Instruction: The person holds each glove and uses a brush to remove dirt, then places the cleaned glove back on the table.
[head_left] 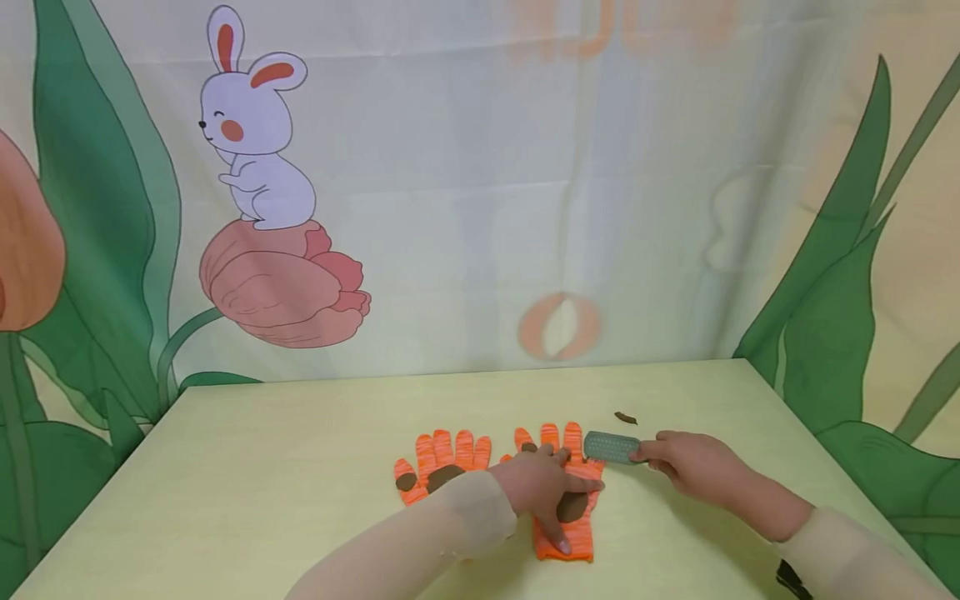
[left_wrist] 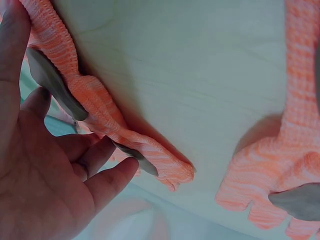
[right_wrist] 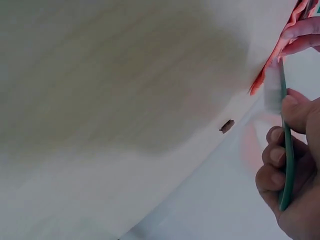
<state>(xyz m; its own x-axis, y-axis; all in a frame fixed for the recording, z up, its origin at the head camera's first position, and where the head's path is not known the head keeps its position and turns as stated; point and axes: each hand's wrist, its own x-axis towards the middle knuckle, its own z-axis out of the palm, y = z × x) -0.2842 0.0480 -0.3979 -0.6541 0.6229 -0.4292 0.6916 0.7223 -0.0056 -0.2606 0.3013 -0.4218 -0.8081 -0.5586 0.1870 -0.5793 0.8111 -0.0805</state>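
Note:
My left hand (head_left: 542, 485) lies spread over the right-hand one of two orange knit gloves (head_left: 579, 537), its fingertips and thumb touching the fabric. A dark brown patch (head_left: 573, 507) shows on this glove's palm, and smaller ones sit on its fingers. In my right hand (head_left: 701, 468) I grip a brush by its green handle (right_wrist: 288, 165). The brush head (head_left: 611, 447) overlaps the glove's outermost finger in the head view. White bristles (right_wrist: 273, 87) face the glove in the right wrist view.
Another orange glove (head_left: 442, 450) with brown patches lies to the left, partly hidden by my left sleeve (head_left: 420, 533). A small brown scrap (head_left: 626, 417) lies on the pale table (head_left: 300, 467) beyond the brush. A printed cloth (head_left: 450, 208) hangs behind the table.

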